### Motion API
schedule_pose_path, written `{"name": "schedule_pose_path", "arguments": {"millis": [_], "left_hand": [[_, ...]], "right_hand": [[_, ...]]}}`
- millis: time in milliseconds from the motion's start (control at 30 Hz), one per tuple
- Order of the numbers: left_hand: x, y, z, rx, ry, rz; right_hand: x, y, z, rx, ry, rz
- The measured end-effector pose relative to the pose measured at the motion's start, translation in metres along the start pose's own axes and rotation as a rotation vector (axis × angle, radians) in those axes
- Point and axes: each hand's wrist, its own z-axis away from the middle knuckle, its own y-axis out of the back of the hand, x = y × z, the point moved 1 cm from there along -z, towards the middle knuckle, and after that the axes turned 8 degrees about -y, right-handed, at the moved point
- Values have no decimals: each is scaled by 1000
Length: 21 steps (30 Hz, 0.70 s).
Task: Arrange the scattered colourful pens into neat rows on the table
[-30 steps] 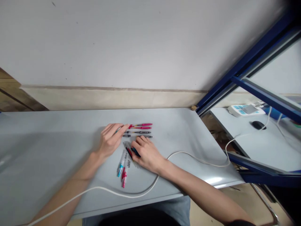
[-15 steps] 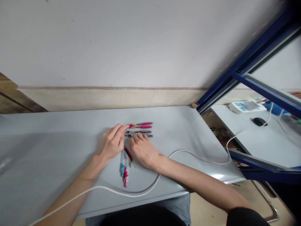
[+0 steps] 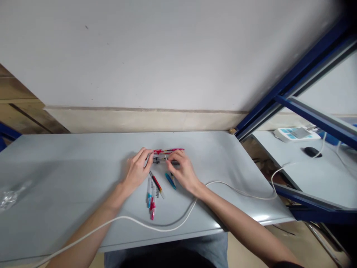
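Observation:
My left hand (image 3: 138,166) is by the left ends of the pens, fingers bent, thumb apart from them, fingertips against the red pens (image 3: 159,151). Below these lie black pens (image 3: 160,160), partly covered by my right hand. My right hand (image 3: 183,170) pinches a thin whitish stick (image 3: 166,158), which pokes up over the black pens. Just under that hand rests a blue pen barrel piece (image 3: 170,181) beside a thin refill. Nearer me are a red-and-black refill bundle (image 3: 156,183), a clear tube with a blue end (image 3: 149,193) and one with a red end (image 3: 153,208).
A white cable (image 3: 156,229) snakes across the grey table (image 3: 69,178) under my forearms. Crumpled clear plastic (image 3: 8,200) lies at far left. Beyond the blue frame (image 3: 259,67) at right, another table holds a white device (image 3: 297,134) and a black mouse (image 3: 311,152).
My right hand has lifted and moved right, uncovering the blue barrel piece, and now shows a thin whitish stick in its pinch. My left thumb has spread from the fingers. The view has shifted slightly.

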Motion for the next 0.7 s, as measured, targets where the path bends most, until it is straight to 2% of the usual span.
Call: {"name": "schedule_pose_path", "arguments": {"millis": [167,300,467,700], "left_hand": [[4,1,1,-127,-47,31],[5,0,1,-218,-62,33],[2,-5,5,-195,-98,119],[-1,-7,3,-141,-208,244]], "right_hand": [[12,10,-8,78,-276,-410],[14,15,-11,125,-353,-641],[20,6,-13,109,-404,-841],[18,-1,-10,64,-423,-907]]}}
